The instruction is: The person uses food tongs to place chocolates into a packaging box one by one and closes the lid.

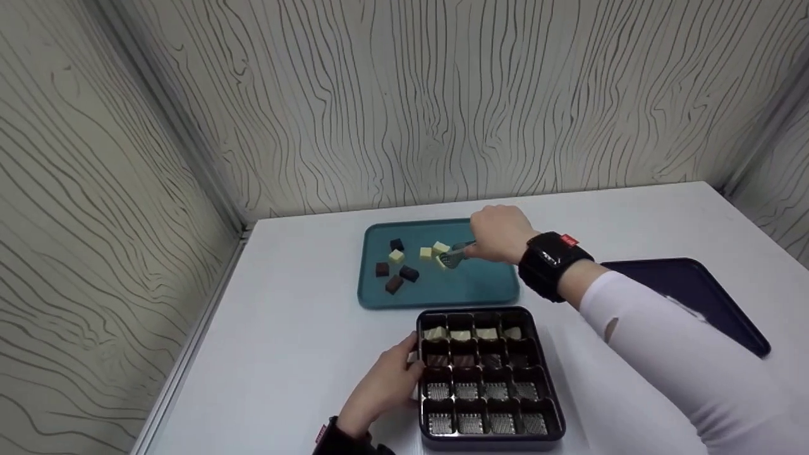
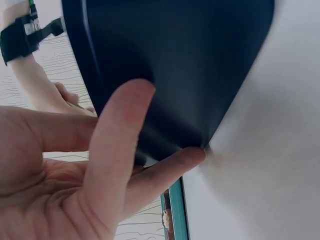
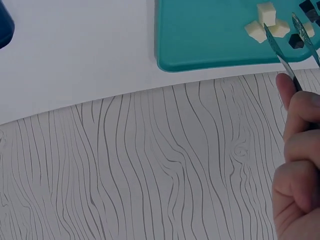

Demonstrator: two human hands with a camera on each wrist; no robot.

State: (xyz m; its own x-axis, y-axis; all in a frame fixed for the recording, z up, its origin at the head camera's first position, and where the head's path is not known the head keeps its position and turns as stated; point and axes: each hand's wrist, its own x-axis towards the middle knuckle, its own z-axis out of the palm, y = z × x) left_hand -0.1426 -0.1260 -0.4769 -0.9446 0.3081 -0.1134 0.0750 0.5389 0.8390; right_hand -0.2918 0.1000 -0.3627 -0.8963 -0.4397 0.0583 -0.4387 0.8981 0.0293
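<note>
Head camera: above the white table, facing forward-down. Left-wrist camera: facing the navy compartment box at close range. Right-wrist camera: inverted, farther off, sharing the teal tray with the head view.

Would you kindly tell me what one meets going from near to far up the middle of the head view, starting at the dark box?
Near rim of the dark box → its two empty rows → row of dark pieces → row of pale pieces → teal tray → patterned wall.
</note>
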